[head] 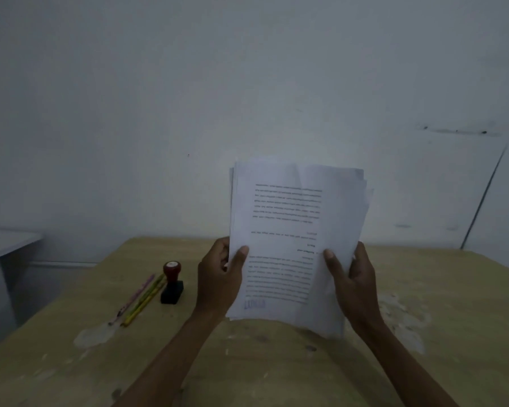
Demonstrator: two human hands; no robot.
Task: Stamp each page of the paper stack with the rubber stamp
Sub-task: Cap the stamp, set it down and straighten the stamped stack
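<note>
Thumbs pinch the front of the white printed paper stack while your other fingers curl behind it, your left hand on its left edge and your right hand on its right, so the sheets stand nearly upright above the worn tan wooden table, text upside down to you and a faint blue stamp mark near the lower left corner. Down to the left of your left hand, the nearer one, stands the rubber stamp with its red knob and black base, upright on the table with nothing between; just beyond it lie a few pencils, their long axes running diagonally toward you.
</note>
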